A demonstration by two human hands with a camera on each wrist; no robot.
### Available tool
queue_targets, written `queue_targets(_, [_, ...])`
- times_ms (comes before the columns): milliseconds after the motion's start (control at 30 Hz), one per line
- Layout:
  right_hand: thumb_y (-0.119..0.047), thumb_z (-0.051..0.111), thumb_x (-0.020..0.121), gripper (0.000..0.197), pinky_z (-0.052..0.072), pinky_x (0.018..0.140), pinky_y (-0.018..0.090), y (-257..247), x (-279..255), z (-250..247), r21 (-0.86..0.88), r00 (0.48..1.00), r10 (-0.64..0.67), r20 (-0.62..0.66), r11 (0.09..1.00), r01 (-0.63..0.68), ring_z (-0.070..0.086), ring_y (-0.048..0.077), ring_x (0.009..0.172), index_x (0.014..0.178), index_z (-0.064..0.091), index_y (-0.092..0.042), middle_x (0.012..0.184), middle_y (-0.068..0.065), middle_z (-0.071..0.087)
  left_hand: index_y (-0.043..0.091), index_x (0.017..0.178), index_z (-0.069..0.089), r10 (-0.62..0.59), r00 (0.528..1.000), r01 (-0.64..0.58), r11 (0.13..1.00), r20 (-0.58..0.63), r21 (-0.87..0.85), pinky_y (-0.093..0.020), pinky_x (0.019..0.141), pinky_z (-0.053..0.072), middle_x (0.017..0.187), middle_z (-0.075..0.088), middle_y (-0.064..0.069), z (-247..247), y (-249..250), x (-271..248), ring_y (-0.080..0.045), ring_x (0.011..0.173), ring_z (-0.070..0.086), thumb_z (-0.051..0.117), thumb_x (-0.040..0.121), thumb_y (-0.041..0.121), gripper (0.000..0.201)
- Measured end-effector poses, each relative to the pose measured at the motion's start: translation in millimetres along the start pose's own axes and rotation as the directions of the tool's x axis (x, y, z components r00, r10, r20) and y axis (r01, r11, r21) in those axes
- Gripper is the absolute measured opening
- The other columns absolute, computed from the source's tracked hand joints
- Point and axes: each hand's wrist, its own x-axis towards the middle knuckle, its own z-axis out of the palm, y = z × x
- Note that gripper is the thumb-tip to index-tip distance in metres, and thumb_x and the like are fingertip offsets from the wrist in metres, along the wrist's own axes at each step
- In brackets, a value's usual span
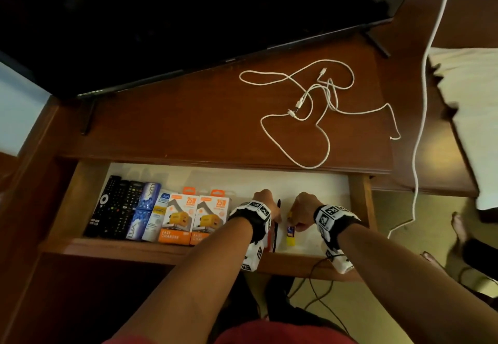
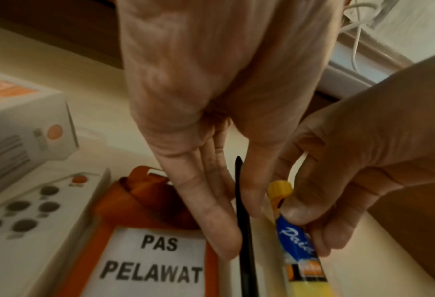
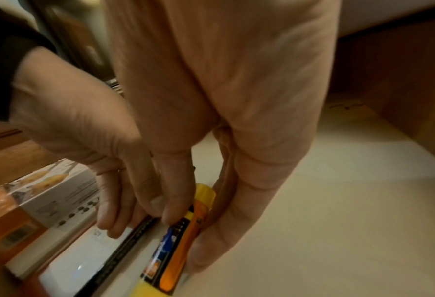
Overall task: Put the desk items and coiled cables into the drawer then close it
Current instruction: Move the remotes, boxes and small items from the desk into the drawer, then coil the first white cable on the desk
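Observation:
The wooden drawer (image 1: 134,246) stands pulled out, lined in white. My left hand (image 1: 266,203) reaches down into it and holds a black pen (image 2: 246,271) between its straight fingers (image 2: 211,221) and thumb; the pen (image 1: 275,235) lies lengthwise on the liner. Beside it, my right hand (image 1: 301,208) pinches a yellow and blue glue stick (image 3: 175,251) near its cap, low on the drawer floor. An orange badge holder (image 2: 155,261) reading PAS PELAWAT lies left of the pen. A tangled white cable (image 1: 323,133) sprawls uncoiled on the desk top.
Left in the drawer are black remotes (image 1: 113,208), blue packets and two orange charger boxes (image 1: 177,219). A dark TV (image 1: 188,20) stands on the desk behind. Another white cord (image 1: 423,101) hangs at the right beside a bed with a white pillow (image 1: 471,101).

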Motion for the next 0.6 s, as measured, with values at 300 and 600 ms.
queue_targets(300, [-0.022, 0.068, 0.085, 0.019, 0.051, 0.057, 0.028, 0.4, -17.5, -10.2, -0.223, 0.985, -0.162, -0.061, 0.964, 0.145, 0.066, 0.026, 0.07, 0.074, 0.065, -0.008, 0.08, 0.012, 0.073, 0.002, 0.086, 0.064, 0.008, 0.999, -0.006, 0.998, -0.038, 0.06, -0.038, 0.075, 0.062, 0.087, 0.069, -0.014, -5.3, -1.6, 1.5, -0.035, 0.084, 0.073, 0.077, 0.088, 0.022, 0.024])
queue_targets(600, [-0.003, 0.063, 0.09, 0.016, 0.052, 0.057, 0.014, -14.9, -116.7, -117.9, 0.129, 0.775, -0.456, -0.439, 0.821, 0.556, 0.068, 0.006, 0.057, 0.089, 0.076, -0.013, 0.073, -0.003, 0.074, 0.01, 0.088, 0.07, 0.247, 0.887, -0.317, 0.94, -0.39, -0.128, -0.032, 0.053, 0.056, 0.068, 0.072, -0.004, -118.9, 35.1, -82.1, -0.015, 0.054, 0.066, 0.062, 0.097, 0.016, 0.014])
